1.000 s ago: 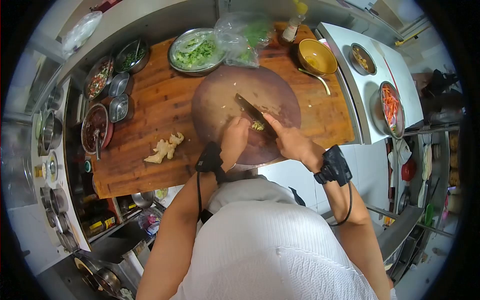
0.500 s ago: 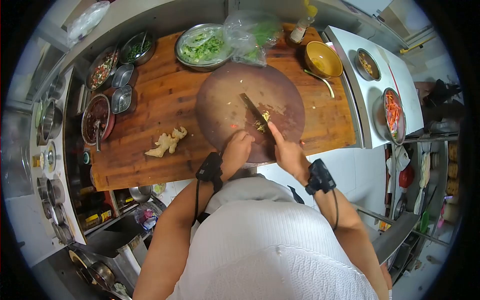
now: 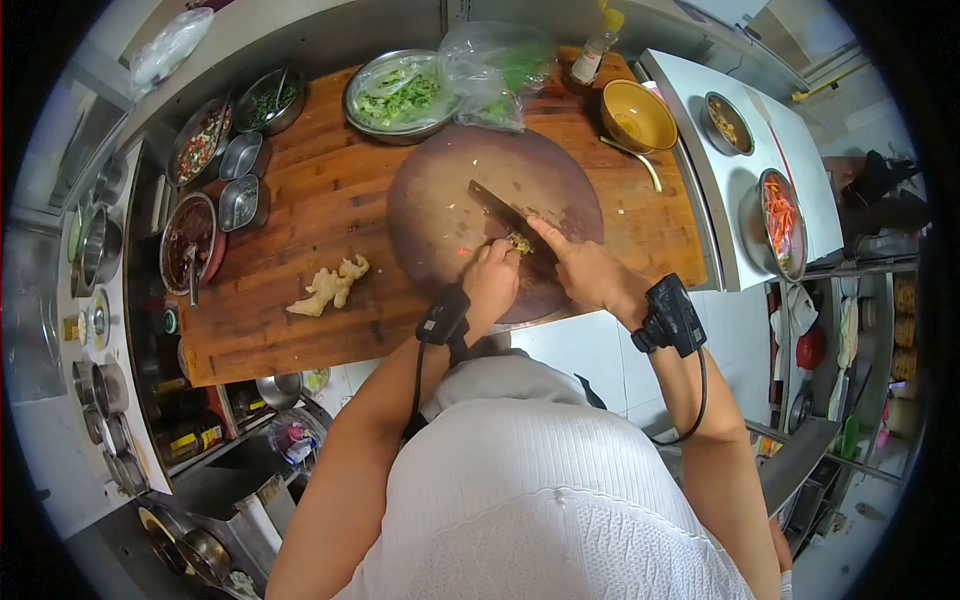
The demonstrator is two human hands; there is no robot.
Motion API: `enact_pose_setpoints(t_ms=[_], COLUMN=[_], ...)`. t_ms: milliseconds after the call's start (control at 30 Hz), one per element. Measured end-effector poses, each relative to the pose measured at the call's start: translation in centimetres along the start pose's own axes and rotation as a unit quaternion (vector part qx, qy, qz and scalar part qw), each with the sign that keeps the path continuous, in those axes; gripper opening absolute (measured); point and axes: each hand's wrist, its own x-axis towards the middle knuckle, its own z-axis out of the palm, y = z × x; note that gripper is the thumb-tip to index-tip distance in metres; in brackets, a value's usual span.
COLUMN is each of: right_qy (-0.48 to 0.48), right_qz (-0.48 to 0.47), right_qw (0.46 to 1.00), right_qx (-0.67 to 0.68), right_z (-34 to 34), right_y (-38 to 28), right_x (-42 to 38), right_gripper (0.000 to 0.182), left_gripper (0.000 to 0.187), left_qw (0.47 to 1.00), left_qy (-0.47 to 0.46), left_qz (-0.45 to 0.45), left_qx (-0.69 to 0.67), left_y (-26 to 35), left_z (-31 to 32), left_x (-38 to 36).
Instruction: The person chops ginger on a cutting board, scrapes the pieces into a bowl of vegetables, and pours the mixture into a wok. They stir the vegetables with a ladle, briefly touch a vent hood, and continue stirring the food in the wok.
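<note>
Chopped bits (image 3: 519,243): on the round board (image 3: 430,200), between both hands.
Right hand (image 3: 590,272): grips the knife (image 3: 500,209), forefinger laid along it.
Left hand (image 3: 492,284): fingers curled at the bits; cannot tell whether it holds any.
Ginger (image 3: 331,286): on the table (image 3: 300,215), left of the board.
Steel bowl (image 3: 405,136): chopped greens (image 3: 398,102) under film.
Brown bowl (image 3: 655,122): some yellow food (image 3: 626,123).
Red bowl (image 3: 215,262): dark sauce (image 3: 190,232), spoon (image 3: 193,283).
Side bowl (image 3: 756,220): orange shreds (image 3: 778,213).
Bottle (image 3: 590,62): label too small to read.

Wooden table (image 3: 310,200) lies open between ginger (image 3: 330,287) and metal tins (image 3: 261,208); a plastic bag (image 3: 490,70) blocks passage behind the chopping board (image 3: 435,195).
</note>
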Motion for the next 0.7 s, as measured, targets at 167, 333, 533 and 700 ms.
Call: enact_pose_setpoints(t_ms=[167,333,533,700], right_qy=[0.009,0.036,0.057,0.029], right_qz=[0.03,0.032,0.019,0.033], right_qw=[1.0,0.998,0.998,0.999], right_qx=[0.004,0.043,0.033,0.028], right_z=[2.8,3.6,5.4,2.5], right_y=[0.0,0.8,1.3,0.8], right_x=[-0.9,-0.6,-1.1,-0.9], right_gripper=[0.068,0.07,0.069,0.066], left_gripper=[0.019,0.018,0.018,0.017], left_qw=[0.999,0.997,0.993,0.99], left_qy=[-0.001,0.015,0.039,0.053], left_qz=[-0.001,0.002,0.035,0.035], left_qx=[-0.052,-0.081,-0.104,-0.123], left_y=[-0.4,-0.4,-0.8,-1.1], left_z=[-0.7,-0.4,-0.6,-0.4], left_x=[-0.9,-1.7,-3.2,-3.4])
